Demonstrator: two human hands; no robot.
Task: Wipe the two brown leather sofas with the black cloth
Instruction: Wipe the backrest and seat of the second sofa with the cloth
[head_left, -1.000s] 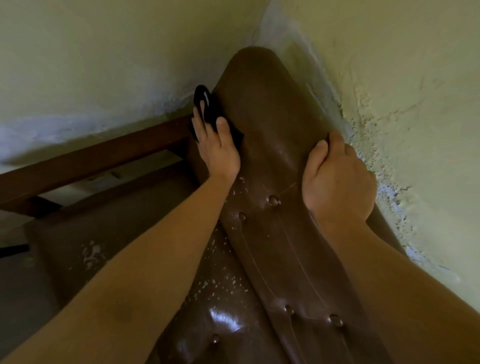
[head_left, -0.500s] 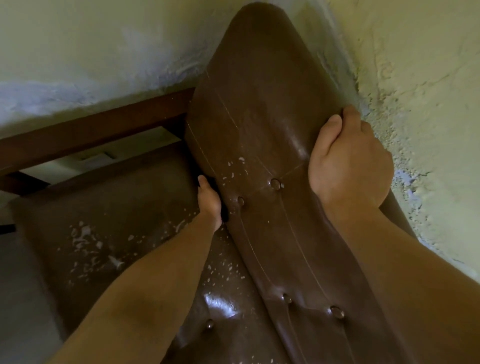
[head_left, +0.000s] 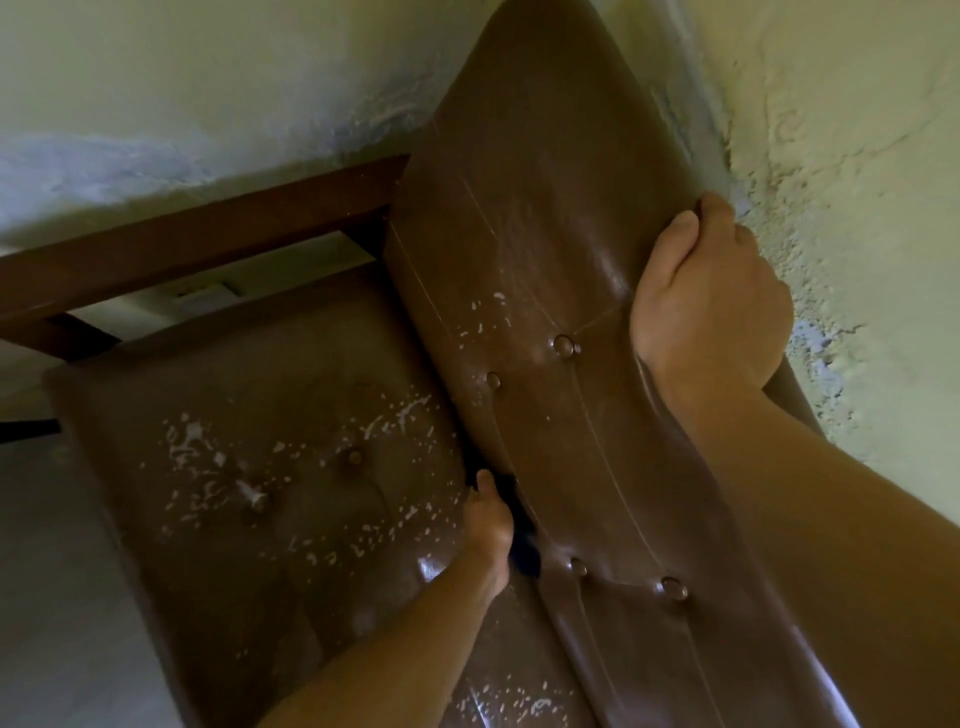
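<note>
Corner wall (head_left: 831, 104), L hand (head_left: 488, 525) fingers clenching black cloth (head_left: 522, 551) in sofa (head_left: 545, 208) crease, R hand (head_left: 711, 301) gripping backrest

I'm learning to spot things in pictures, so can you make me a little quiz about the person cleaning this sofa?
1. True or false: the right hand grips the far edge of the back cushion.
2. Which hand presses the black cloth into the crease between the back cushion and the seat cushion?
A. left hand
B. right hand
C. neither
3. Fill in: the white flecks lie mostly on the ____ cushion.

Key:
1. True
2. A
3. seat
</note>
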